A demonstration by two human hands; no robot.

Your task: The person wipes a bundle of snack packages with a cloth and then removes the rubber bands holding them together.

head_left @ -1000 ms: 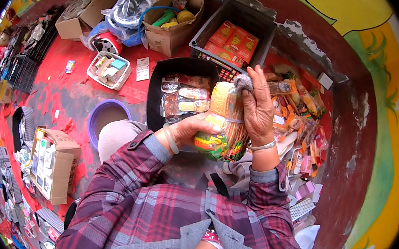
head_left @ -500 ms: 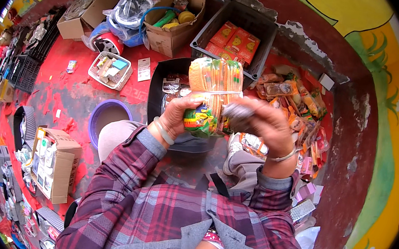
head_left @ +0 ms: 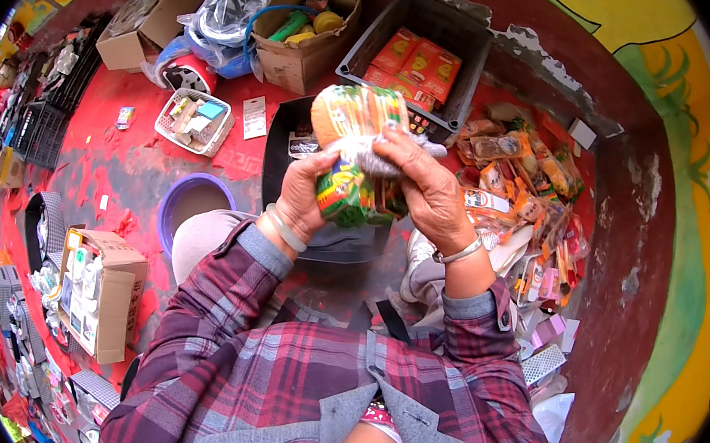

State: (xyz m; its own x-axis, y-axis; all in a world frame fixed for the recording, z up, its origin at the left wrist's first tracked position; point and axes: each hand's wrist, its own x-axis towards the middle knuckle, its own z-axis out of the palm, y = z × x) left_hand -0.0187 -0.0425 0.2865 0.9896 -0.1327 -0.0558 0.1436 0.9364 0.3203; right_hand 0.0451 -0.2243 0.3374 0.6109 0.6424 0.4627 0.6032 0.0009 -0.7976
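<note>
In front of me, above a black tub (head_left: 281,140), is a bundle of colourful plastic-wrapped packs (head_left: 356,116), orange above and green-yellow below. What the packs contain I cannot make out. My left hand (head_left: 301,194) is closed on the bundle's left side, thumb toward its front. A wad of grey cloth (head_left: 376,160) lies against the bundle's middle, pinched in my right hand (head_left: 433,191). The cloth covers part of the bundle's front. Some wrapped items show in the tub behind my left hand.
A heap of orange packets (head_left: 540,189) lies on the right by the wall. Beyond the tub stands a grey crate (head_left: 476,53) with red boxes (head_left: 415,63). Left are a white basket (head_left: 219,134), a purple basin (head_left: 166,219) and a cardboard box (head_left: 122,309).
My right hand has moved left and brought the grey cloth onto the bundle's front. The bundle, still in my left hand, has shifted slightly left and tilted.
</note>
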